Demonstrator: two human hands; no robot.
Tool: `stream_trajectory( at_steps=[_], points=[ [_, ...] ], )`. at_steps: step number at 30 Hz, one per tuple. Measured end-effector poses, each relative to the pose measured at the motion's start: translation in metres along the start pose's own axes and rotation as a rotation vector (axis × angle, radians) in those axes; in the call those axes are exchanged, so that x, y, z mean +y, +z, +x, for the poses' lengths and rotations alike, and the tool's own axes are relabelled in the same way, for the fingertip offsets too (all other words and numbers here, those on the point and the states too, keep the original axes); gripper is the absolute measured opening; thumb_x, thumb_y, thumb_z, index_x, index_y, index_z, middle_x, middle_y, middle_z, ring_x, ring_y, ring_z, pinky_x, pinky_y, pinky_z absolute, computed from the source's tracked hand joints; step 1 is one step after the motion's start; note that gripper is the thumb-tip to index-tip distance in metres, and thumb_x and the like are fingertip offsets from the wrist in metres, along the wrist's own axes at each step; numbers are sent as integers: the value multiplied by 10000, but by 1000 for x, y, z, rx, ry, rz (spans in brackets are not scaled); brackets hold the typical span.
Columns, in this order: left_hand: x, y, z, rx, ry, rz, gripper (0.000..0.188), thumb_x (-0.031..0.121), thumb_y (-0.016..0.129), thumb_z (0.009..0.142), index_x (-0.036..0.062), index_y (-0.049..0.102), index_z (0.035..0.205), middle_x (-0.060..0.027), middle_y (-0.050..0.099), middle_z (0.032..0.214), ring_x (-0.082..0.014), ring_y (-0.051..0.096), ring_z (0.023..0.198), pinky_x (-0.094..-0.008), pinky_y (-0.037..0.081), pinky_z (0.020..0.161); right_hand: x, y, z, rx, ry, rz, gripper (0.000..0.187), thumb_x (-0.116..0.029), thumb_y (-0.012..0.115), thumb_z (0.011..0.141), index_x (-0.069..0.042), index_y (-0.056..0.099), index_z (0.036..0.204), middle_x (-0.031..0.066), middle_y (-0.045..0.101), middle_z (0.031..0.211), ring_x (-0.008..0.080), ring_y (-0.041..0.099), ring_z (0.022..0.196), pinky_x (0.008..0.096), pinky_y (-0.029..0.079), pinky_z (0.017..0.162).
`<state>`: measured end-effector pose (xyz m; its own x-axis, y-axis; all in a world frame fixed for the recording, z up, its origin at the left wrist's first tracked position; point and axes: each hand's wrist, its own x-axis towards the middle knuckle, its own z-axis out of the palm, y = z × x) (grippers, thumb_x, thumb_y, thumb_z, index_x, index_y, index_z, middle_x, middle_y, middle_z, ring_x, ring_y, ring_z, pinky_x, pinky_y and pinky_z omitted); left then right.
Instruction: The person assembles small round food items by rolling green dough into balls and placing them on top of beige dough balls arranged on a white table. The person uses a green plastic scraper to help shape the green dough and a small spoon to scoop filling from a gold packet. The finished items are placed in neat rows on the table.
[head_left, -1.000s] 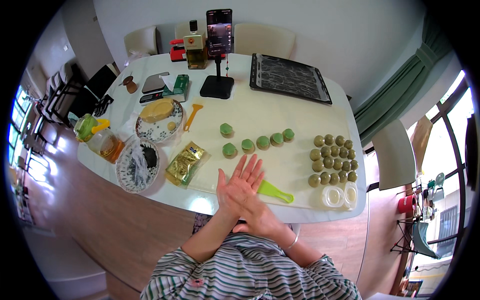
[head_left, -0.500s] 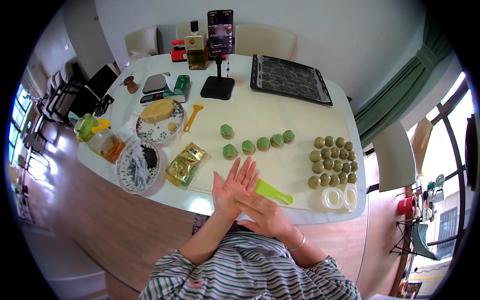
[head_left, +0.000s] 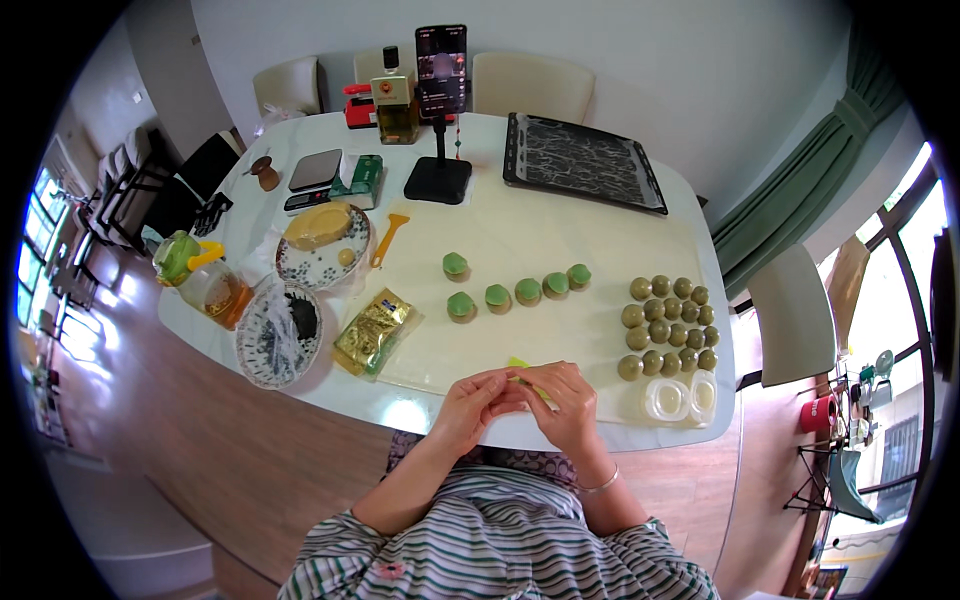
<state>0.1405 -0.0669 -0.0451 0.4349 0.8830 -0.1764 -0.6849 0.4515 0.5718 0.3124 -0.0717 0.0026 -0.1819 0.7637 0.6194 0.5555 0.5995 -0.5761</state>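
Note:
My left hand (head_left: 468, 408) and my right hand (head_left: 566, 400) meet over the table's front edge, fingers curled and fingertips together. Whatever lies between the fingertips is hidden. A lime-green plastic scraper (head_left: 517, 362) lies beneath and just beyond them, mostly covered by my right hand. Farther up the pale mat (head_left: 430, 345) sit several round balls with green dough caps (head_left: 498, 297). Rows of plain olive-green balls (head_left: 657, 332) stand at the right, beside small clear plastic cups (head_left: 666, 400).
Leftward are a gold packet (head_left: 375, 333), a bowl with plastic wrap (head_left: 250, 345), a plate (head_left: 345, 272) of yellow dough, a jug (head_left: 213, 285) and an orange spatula (head_left: 389, 240). A phone on a stand (head_left: 438, 180), a bottle (head_left: 396, 110) and a black baking tray (head_left: 585, 165) stand at the back.
My left hand has turned from an open, upward palm with a small green bit on it to curled fingers. My right hand has risen to meet it, covering most of the scraper.

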Motion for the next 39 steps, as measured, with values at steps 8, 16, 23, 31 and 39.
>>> stream_trajectory(
  at_steps=[8,16,23,31,39],
  points=[
    [8,0,1,166,122,430,241,0,662,927,-69,664,1159,-140,722,1040,-159,701,905,-294,592,810,9,-6,-2,-5,44,98,224,5,754,767,-33,733,987,110,726,985,298,673,865,385,531,784],
    [30,-15,13,336,367,723,243,-14,729,860,-39,696,1100,-82,730,915,-111,675,776,-234,549,695,39,-22,-30,-123,250,-244,275,-92,780,746,-54,725,1012,99,663,933,307,610,921,417,510,818],
    [31,-10,17,355,506,1226,190,46,789,809,42,733,991,-38,727,877,-91,674,750,-224,512,633,40,-25,-35,-279,360,-256,248,-110,780,736,-66,723,973,91,633,907,300,586,932,416,472,847],
    [14,0,31,255,650,1537,213,53,797,764,83,739,967,-60,689,856,-166,693,790,-285,530,648,44,-50,-37,-186,373,-58,161,-39,730,795,-24,717,954,148,659,856,327,636,794,410,527,696],
    [9,-2,31,207,648,1494,281,24,789,757,83,738,1027,-90,677,887,-208,687,809,-325,565,678,43,-56,-39,26,621,173,354,-20,675,872,-102,703,1216,134,657,868,260,642,728,301,523,617]
  ],
)
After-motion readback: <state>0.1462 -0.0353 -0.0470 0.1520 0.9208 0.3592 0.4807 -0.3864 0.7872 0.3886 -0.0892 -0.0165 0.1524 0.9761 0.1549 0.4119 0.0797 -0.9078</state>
